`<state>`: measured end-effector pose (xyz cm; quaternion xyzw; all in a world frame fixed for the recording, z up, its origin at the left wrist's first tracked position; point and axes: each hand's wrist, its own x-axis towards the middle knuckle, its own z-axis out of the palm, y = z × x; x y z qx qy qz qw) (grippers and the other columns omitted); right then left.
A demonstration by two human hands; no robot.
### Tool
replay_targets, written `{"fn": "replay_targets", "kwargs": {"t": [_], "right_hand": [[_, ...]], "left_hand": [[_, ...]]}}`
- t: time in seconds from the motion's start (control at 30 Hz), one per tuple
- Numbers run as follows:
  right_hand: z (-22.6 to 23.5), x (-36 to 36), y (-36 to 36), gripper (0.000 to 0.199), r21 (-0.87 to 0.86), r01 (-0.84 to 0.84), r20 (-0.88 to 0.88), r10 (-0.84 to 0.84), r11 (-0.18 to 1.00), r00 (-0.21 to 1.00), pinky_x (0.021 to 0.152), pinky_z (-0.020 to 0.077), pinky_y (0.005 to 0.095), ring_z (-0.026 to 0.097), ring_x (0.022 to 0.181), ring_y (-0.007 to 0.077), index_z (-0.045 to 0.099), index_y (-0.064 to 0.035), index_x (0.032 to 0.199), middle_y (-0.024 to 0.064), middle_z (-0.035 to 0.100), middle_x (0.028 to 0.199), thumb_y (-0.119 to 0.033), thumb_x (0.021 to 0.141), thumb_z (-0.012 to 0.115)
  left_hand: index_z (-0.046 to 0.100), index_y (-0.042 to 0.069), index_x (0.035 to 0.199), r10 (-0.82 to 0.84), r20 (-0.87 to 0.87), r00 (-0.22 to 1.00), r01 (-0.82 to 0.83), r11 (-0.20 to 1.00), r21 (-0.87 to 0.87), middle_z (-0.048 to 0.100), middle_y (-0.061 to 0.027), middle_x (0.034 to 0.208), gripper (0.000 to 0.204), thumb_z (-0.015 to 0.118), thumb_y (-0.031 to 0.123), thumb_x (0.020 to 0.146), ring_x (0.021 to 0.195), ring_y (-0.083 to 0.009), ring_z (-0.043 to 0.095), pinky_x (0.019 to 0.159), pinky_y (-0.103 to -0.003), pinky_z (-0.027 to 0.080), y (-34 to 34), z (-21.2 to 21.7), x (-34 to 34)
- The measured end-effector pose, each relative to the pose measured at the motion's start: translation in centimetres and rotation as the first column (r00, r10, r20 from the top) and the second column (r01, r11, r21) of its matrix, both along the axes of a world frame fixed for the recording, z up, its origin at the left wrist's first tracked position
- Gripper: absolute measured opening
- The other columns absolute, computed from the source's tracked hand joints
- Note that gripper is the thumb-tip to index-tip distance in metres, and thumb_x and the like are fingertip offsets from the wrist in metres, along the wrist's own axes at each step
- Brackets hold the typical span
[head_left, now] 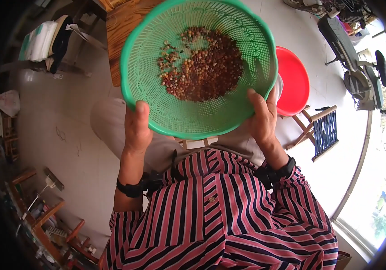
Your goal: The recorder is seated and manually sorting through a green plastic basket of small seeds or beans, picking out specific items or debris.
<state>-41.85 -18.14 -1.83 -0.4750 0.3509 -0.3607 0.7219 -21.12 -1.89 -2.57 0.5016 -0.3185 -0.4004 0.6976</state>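
Between my two hands I hold up a round green plastic colander [193,123] with a lacy pattern of holes. My left hand [138,127] grips its near left rim, the thumb on top. On the near right rim, my right hand [262,116] has its thumb over the edge; the other fingers of both hands are hidden beneath. Inside lie many small reddish-brown and tan beans or kernels [206,72], heaped toward the right and thinner at the upper left. Their exact kind is hard to make out.
A red plastic basin [294,81] stands to the right, partly behind the colander. Near it is a folding stool [324,132] with a blue woven seat. A wooden table [125,27] lies beyond the colander at upper left. Wooden frames [44,216] stand at lower left.
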Motion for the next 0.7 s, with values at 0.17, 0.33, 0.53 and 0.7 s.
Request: {"fn": "replay_targets", "kwargs": {"t": [0.17,0.33,0.53,0.7], "right_hand": [[-5.3,-0.2,-1.2,0.043,0.006,-0.089,-0.26,0.088,0.996,0.962,0.09,0.041,0.0257,0.05,0.102,0.0117,0.043,-0.0043,0.134,0.0044,0.055,0.114,-0.014,0.092,0.051],[-6.8,-1.1,0.4,0.044,0.261,-0.031,-0.171,0.077,0.965,0.982,0.087,0.0438,0.0268,0.053,0.099,0.0129,0.043,-0.0061,0.135,0.0043,0.056,0.111,-0.013,0.092,0.051],[-7.2,-1.3,0.1,0.046,0.243,-0.057,-0.124,0.089,0.968,0.988,0.094,0.0394,0.0265,0.05,0.106,0.0127,0.042,-0.0045,0.136,0.0049,0.055,0.118,-0.014,0.092,0.051],[-7.7,-1.8,0.2,0.046,0.252,-0.073,-0.088,0.097,0.965,0.991,0.093,0.0398,0.026,0.05,0.105,0.0116,0.042,-0.0037,0.136,0.0041,0.056,0.117,-0.014,0.092,0.051]], "left_hand": [[0.033,0.001,0.142,0.151,-0.203,0.968,-0.087,0.952,0.292,0.044,-0.0079,0.137,0.057,0.043,0.039,0.101,0.123,-0.0178,0.044,0.102,-0.032,0.037,-2.0,-5.2,0.0],[0.024,0.0,0.147,0.057,-0.047,0.997,-0.043,0.966,0.254,0.034,-0.0105,0.146,0.065,0.039,0.044,0.101,0.133,-0.0194,0.032,0.11,-0.033,0.025,-0.8,-5.6,-0.9],[0.028,0.002,0.145,0.081,0.01,0.997,-0.081,0.978,0.194,0.038,-0.0107,0.143,0.056,0.04,0.035,0.102,0.129,-0.0199,0.038,0.107,-0.036,0.033,-1.0,-4.4,-0.9],[0.029,0.002,0.144,0.062,0.035,0.998,-0.067,0.976,0.208,0.038,-0.0108,0.143,0.055,0.041,0.035,0.102,0.129,-0.0203,0.039,0.106,-0.036,0.033,-1.0,-3.9,-1.2]]}}
